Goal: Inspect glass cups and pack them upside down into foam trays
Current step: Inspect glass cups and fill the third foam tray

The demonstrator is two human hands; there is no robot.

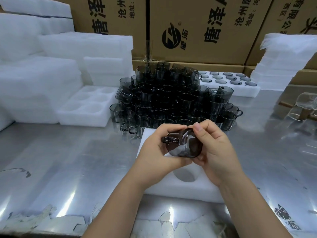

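My left hand [154, 150] and right hand [217, 148], fingers [171, 130] curled, grip one dark glass cup [186, 146] above the foam tray [193, 188]. Cup tilted, axis running away from me, handle pointing left (near end unclear). Tray pockets mostly hidden.

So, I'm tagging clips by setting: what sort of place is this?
Likely a glassware packing station in a warehouse: a heap of smoked glass cups on a steel table, white foam trays, and stacked printed cartons behind.

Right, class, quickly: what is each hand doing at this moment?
Left hand: grips the dark glass cup.
Right hand: grips the same cup, thumb at its top.
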